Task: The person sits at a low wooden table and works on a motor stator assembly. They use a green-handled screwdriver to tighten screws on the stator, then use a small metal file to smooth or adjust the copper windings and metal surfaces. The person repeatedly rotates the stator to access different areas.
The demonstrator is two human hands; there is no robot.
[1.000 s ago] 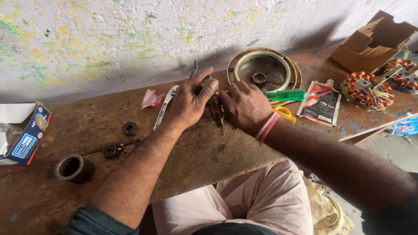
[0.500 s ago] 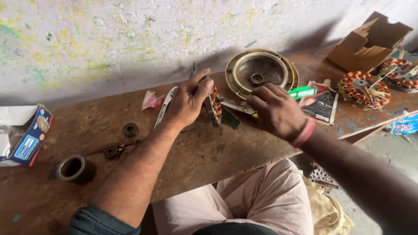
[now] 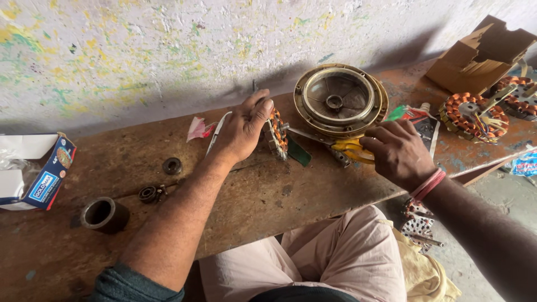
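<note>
My left hand (image 3: pixel 241 130) holds a small copper-wound stator (image 3: pixel 277 134) upright on edge on the worn wooden bench (image 3: pixel 251 196). My right hand (image 3: pixel 396 152) grips the yellow handles of a pair of scissors (image 3: pixel 345 148), whose blades point left toward the stator. A green strip (image 3: pixel 298 152) lies on the bench just below the stator. A round metal fan motor cover (image 3: pixel 340 99) sits open side up behind the scissors.
Two more copper-wound stators (image 3: pixel 472 114) and a torn cardboard box (image 3: pixel 482 53) are at the far right. A printed packet (image 3: pixel 420 120) lies by the cover. Bearings (image 3: pixel 172 165), a dark metal ring (image 3: pixel 103 215) and a blue-and-white carton (image 3: pixel 39 173) sit at the left. Painted wall behind.
My right hand left the stator, swung right and came down onto the yellow-handled scissors. My left hand stayed on the stator, now stood on edge.
</note>
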